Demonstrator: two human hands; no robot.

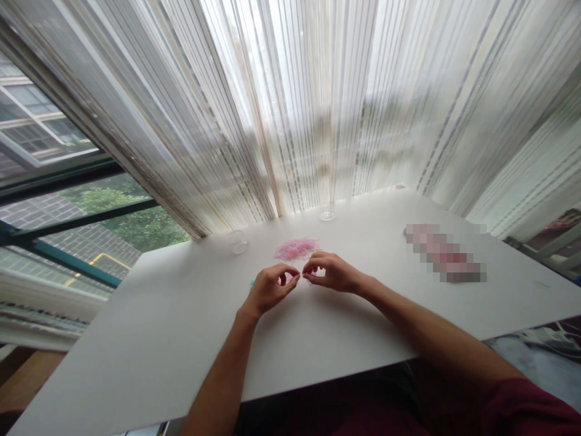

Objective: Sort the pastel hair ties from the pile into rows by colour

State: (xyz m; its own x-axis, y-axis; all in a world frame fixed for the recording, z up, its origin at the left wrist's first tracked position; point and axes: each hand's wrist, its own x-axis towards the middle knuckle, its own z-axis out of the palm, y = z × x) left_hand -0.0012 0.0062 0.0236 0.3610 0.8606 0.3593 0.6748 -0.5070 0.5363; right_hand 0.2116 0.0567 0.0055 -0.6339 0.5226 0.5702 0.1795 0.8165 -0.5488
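My left hand (271,287) and my right hand (333,272) meet over the middle of the white table (190,339). On each, thumb and index finger are pinched, with the fingertips almost touching. Whatever lies between them is too small to make out. Just beyond the hands a loose pile of thin pink strands (297,248) rests on the table, with some paler bits mixed in. More pink shows below and behind the fingers, partly hidden by them. A small teal bit (252,284) peeks out beside my left hand.
Toward the back stand a clear open container (239,242) and a round clear lid or dish (327,215). A blurred-out pinkish item (445,253) lies at right. Sheer curtains (318,121) hang along the far edge, with an open window (68,181) at left.
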